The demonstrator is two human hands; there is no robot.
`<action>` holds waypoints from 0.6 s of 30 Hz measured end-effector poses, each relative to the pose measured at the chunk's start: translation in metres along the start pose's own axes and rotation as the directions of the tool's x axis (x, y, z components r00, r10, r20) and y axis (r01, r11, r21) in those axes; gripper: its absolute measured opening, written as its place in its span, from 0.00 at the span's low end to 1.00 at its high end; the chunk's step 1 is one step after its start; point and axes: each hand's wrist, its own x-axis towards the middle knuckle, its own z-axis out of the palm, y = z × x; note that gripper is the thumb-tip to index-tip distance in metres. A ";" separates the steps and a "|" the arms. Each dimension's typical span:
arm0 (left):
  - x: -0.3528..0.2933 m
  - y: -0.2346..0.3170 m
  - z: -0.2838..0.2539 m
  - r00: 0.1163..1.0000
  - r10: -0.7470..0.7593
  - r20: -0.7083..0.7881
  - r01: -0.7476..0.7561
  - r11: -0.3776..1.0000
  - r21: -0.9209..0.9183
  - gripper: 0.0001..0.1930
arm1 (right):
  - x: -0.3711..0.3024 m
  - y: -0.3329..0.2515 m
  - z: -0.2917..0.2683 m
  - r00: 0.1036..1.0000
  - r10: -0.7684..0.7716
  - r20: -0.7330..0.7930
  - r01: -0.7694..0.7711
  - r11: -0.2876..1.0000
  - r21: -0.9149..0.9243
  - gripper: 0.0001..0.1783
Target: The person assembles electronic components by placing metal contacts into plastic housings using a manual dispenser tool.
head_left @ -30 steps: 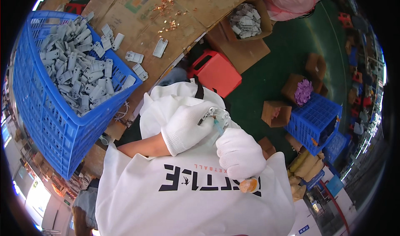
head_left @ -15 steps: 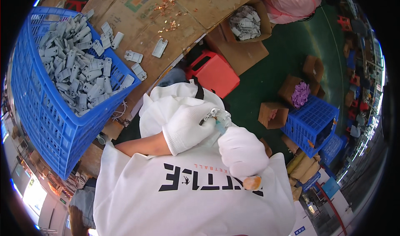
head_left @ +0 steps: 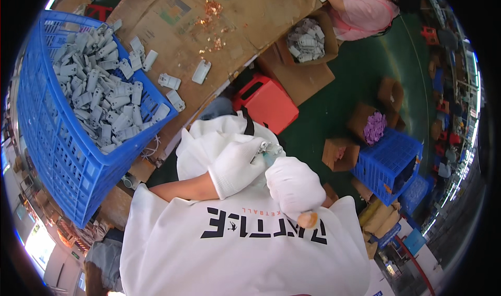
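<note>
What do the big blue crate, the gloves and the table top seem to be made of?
The blue crate looks like moulded plastic: glossy, even colour, lattice walls. The gloves on the left hand and right hand look like white knitted fabric, matte and softly wrinkled. The table top seems covered in brown cardboard sheets, dull, with visible edges and creases; what lies beneath cannot be seen.

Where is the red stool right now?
In the head view the red stool stands on the green floor just above centre, by the cardboard-covered table's edge, beyond the gloved hands.
</note>
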 end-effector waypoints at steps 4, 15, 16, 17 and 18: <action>0.035 0.006 -0.005 0.968 -0.156 0.198 0.177 0.980 -0.091 0.11 | 0.017 0.019 -0.006 0.994 -0.082 -0.078 0.077 0.995 -0.062 0.25; 0.296 -0.263 -0.048 0.863 -0.501 -0.066 0.374 0.720 -0.584 0.08 | -0.049 0.173 -0.058 0.712 0.685 -0.151 -0.532 0.386 -0.754 0.17; 0.326 -0.280 -0.056 0.887 -0.458 -0.065 0.352 0.760 -0.546 0.08 | -0.069 0.182 -0.060 0.596 0.779 -0.196 -0.605 0.274 -0.748 0.18; 0.358 -0.263 -0.049 0.910 -0.400 -0.107 0.344 0.874 -0.342 0.08 | -0.093 0.186 -0.066 0.456 0.840 -0.293 -0.738 0.173 -0.652 0.18; 0.384 -0.249 -0.049 0.942 -0.310 -0.127 0.231 0.875 -0.425 0.10 | -0.113 0.186 -0.070 0.333 0.882 -0.334 -0.822 0.098 -0.561 0.19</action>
